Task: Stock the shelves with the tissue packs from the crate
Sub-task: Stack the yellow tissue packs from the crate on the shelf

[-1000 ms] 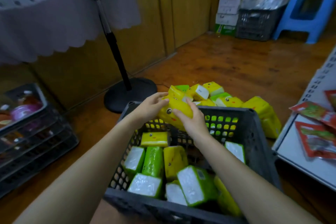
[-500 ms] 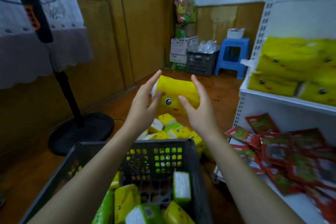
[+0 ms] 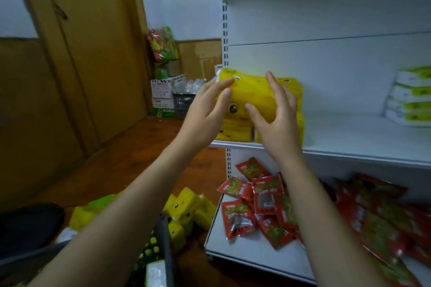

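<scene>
A yellow tissue pack with a cartoon face is held between both hands at the left end of the white middle shelf. My left hand grips its left end, fingers across the front. My right hand grips its right side, thumb in front and fingers behind. The pack is level with the top of a stack of yellow packs standing on the shelf. The dark crate shows at the bottom edge, with a pack visible inside.
Several yellow packs lie on the wooden floor beside the crate. Red snack packets cover the lower shelf. Green-and-white packs are stacked at the shelf's right. Boxes and a basket stand in the far corner.
Both hands lifted the yellow pack out of the crate and carried it up and to the right, to the stack on the middle shelf. My view rose from the crate to the shelves.
</scene>
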